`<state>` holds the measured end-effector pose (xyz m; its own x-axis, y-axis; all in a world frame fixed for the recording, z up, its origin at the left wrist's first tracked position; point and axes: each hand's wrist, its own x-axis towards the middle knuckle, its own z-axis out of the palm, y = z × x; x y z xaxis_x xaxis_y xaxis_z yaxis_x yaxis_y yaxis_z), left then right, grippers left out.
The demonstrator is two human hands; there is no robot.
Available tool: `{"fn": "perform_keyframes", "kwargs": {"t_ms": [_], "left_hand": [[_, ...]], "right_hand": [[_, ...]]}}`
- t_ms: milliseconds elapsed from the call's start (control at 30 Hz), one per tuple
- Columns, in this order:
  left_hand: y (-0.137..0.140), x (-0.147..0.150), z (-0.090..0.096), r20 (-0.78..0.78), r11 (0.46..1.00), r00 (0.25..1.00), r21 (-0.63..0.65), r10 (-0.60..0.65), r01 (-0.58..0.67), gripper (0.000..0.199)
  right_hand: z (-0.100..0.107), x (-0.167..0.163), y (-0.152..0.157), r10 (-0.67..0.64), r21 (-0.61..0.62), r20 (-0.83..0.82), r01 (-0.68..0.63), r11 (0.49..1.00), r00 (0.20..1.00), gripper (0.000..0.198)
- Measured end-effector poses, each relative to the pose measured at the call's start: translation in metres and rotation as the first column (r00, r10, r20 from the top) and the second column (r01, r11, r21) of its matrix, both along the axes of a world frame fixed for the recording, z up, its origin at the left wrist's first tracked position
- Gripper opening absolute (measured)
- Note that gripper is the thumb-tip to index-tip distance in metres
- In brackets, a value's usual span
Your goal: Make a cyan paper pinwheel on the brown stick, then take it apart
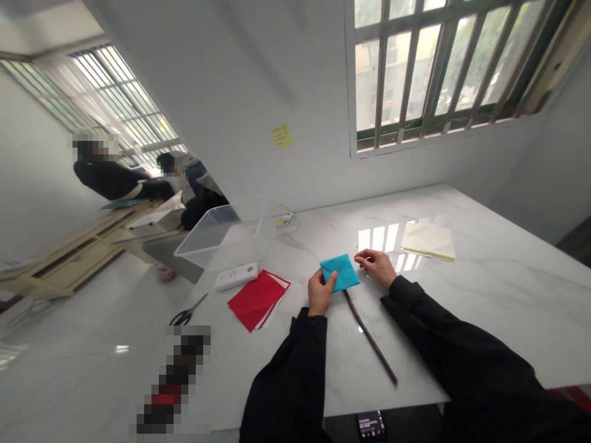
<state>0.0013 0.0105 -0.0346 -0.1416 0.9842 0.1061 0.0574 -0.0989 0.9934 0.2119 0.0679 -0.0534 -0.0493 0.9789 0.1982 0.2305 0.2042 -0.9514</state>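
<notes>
My left hand [321, 293] grips a square of folded blue paper [340, 272], its thumb pressed on the front face. Crossed fold lines show on the paper, like the back of an envelope. To its right, a little apart from the paper, my right hand [377, 267] is closed with its fingertips drawn together. Whether anything small lies in that pinch cannot be seen. A thin dark brown stick [372, 338] lies on the table between my forearms, its upper end reaching the lower edge of the blue paper.
Red and white paper sheets [258, 299] lie left of my hands on the marble-patterned table [498, 295], beside a white device [237, 277]. Further left are scissors [187, 312] and a clear plastic bin [221, 231]. Pale paper [428, 239] lies right. Two people sit in the background.
</notes>
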Motion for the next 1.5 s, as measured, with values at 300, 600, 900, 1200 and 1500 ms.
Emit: {"fn": "perform_keyframes", "kwargs": {"t_ms": [300,600,900,1200,1500], "left_hand": [[-0.001,-0.001,0.005,-0.029,1.0,1.0,0.014,0.012,-0.012,0.04],[0.001,-0.002,-0.001,-0.044,1.0,0.999,0.02,0.004,-0.004,0.04],[-0.003,0.002,0.005,-0.018,0.999,1.0,0.028,0.016,-0.016,0.043],[-0.003,0.003,0.002,0.014,0.999,0.999,0.038,-0.031,0.031,0.046],[-0.005,0.004,0.002,-0.037,0.998,0.998,0.053,-0.041,0.043,0.04]], "right_hand": [[0.003,-0.004,-0.003,-0.05,-0.039,-0.001,0.05,0.998,0.999,0.033],[0.015,-0.007,-0.003,-0.057,-0.063,-0.337,0.038,0.997,0.94,0.049],[0.023,-0.026,-0.027,0.196,0.108,-0.092,-0.186,0.977,0.976,0.021],[0.03,-0.028,-0.036,0.17,0.21,0.147,-0.198,0.957,0.974,0.011],[0.025,-0.028,-0.034,0.147,0.228,0.211,-0.194,0.954,0.967,0.012]]}}
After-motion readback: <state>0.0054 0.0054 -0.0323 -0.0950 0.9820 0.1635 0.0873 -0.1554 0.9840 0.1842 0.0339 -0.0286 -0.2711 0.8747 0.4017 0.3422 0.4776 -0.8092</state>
